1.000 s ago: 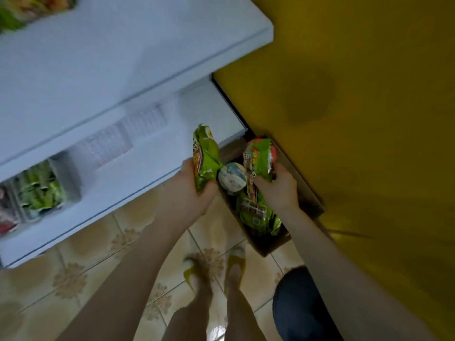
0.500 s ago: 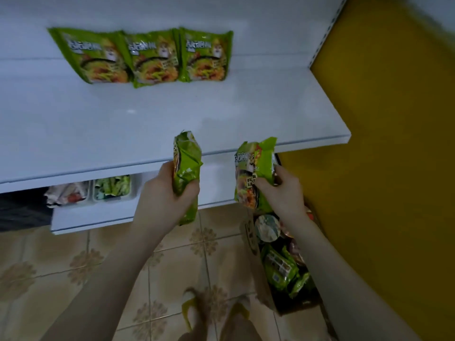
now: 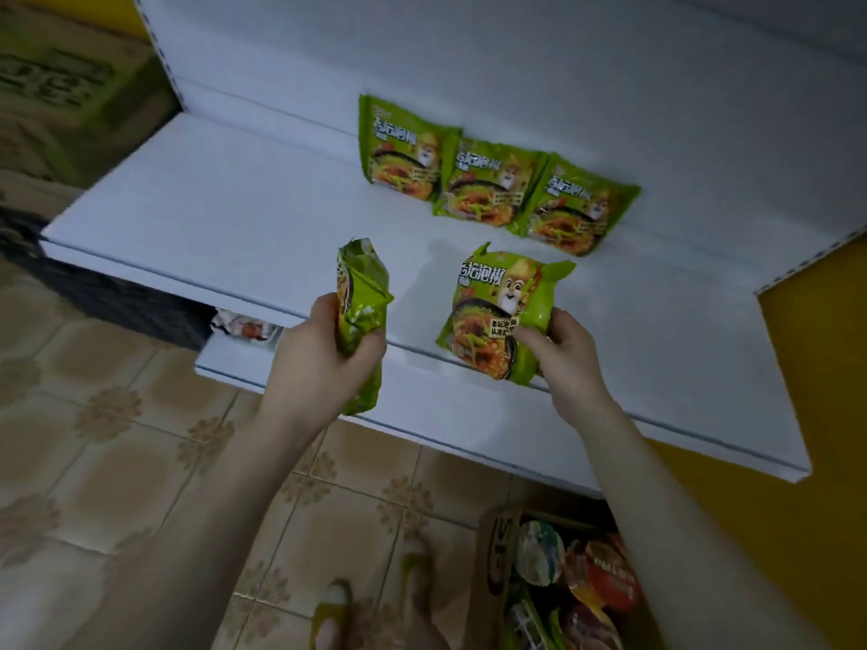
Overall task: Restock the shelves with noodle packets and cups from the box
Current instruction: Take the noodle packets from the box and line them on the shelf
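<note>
Now raised over the shelf [image 3: 234, 213], right hand [image 3: 565, 354] pinches a face-up noodle packet [image 3: 497, 312] nearest the back row [image 3: 488, 185]; left hand [image 3: 323, 363] grips an edge-on packet [image 3: 359, 293].

Glossy, crinkled plastic noodle packets [image 3: 504, 316]; smooth matt white shelf [image 3: 234, 204]; cardboard box [image 3: 499, 555]; glazed floor tiles [image 3: 117, 438]

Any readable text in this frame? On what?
"老坛泡椒": title on the face-up packet in the right hand; its smaller label is blurred.
Shelf packets: same-style title, too blurred.
Edge-on packet in the left hand: nothing legible.
Box flap, cup lids, cardboard carton: print unreadable.
</note>
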The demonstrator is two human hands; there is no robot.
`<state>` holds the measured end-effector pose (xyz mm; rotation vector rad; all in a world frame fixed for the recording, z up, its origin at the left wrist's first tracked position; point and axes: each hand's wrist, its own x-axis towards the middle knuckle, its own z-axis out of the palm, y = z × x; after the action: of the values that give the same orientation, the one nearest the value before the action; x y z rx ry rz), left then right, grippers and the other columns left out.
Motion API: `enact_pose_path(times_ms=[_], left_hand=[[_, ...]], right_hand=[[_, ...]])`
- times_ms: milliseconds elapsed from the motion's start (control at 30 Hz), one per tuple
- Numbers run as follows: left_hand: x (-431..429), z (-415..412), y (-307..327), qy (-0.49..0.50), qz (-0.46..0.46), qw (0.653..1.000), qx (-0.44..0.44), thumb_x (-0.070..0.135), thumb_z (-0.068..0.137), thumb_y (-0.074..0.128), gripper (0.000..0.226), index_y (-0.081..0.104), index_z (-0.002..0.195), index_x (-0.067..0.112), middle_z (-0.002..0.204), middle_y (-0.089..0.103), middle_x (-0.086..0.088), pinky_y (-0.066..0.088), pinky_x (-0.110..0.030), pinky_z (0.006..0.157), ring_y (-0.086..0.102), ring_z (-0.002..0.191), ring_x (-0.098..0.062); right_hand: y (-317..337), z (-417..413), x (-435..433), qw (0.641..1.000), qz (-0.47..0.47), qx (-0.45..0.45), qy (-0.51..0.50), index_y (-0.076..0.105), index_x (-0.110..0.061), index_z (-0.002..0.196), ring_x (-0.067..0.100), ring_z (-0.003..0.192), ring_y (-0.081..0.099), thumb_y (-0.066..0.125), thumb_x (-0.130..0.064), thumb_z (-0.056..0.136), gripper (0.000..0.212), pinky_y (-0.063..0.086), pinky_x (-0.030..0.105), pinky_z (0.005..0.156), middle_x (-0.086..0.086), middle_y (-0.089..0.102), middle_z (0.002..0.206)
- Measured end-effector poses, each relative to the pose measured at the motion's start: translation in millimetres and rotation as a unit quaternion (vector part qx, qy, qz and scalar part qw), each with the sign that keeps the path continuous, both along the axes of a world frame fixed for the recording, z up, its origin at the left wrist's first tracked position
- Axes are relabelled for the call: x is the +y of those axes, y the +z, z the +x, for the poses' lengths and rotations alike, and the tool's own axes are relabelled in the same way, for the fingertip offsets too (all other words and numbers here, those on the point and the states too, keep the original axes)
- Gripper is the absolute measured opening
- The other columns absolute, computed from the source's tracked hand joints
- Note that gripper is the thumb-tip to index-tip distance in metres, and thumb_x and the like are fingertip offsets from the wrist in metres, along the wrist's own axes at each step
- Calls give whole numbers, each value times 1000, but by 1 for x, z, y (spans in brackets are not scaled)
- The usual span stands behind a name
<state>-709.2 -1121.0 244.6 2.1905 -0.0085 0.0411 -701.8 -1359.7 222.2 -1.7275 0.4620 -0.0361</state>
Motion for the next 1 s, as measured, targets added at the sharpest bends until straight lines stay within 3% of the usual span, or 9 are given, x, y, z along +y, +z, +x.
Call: enact_pose_path(times_ms=[67,167,267,400,533,633,733,833,1000], left_hand=[[2,4,-2,34,-1,999,-1,42,72,48,38,50,92,11,66,55,7,38,-24,50,54,66,-6],[1,9,-4,69,3,998,0,42,72,47,39,51,92,9,65,54,6,37,-24,50,54,64,-8],[1,13,-8,103,-5,995,6,42,72,47,36,50,90,11,64,52,5,34,-24,48,50,60,-6],[5,19,-13,130,-18,991,11,40,78,51,31,50,89,11,65,50,6,32,-23,48,47,58,-6],[15,27,-18,126,-22,992,20,40,79,52,31,51,91,11,65,51,7,32,-22,48,47,58,-4],[23,33,-19,113,-29,993,31,36,84,55,26,51,93,11,65,53,5,31,-22,48,48,58,-4],[30,41,-18,91,-40,994,40,43,76,49,35,50,94,13,67,55,3,32,-24,48,50,60,-8],[38,48,-18,73,-49,995,47,43,72,47,38,50,93,12,69,57,0,35,-25,49,53,62,-9],[48,59,-20,58,-51,996,44,42,72,47,35,50,92,14,68,57,3,38,-25,51,54,64,-10]], right_hand=[[-7,21,-1,999,21,18,28,62,-23,89,27,98,64,60,-6,85,18,54,47,86,9,66,103],[-16,46,0,998,27,30,48,64,-22,85,29,96,64,61,-5,83,17,51,55,89,7,67,96],[-25,68,7,997,37,36,65,63,-20,86,30,98,64,65,-11,74,15,51,54,90,8,67,97],[-37,85,20,996,57,48,55,61,-11,104,30,101,64,61,-15,69,35,53,49,87,14,66,107],[-49,91,22,991,106,77,-4,53,-10,116,26,96,62,56,-7,83,34,55,34,70,10,63,108],[-56,91,19,975,172,136,-44,53,-10,120,24,92,62,51,-11,87,34,54,35,68,10,60,111],[-56,89,19,956,223,174,-82,56,-15,112,23,87,61,52,-25,89,25,52,36,65,10,59,105],[-60,88,22,958,179,202,-103,53,-16,116,27,98,61,61,-41,84,41,53,36,66,9,62,107],[-70,92,32,970,112,174,-129,57,-8,114,30,102,61,67,-19,84,34,53,43,81,15,61,115]])
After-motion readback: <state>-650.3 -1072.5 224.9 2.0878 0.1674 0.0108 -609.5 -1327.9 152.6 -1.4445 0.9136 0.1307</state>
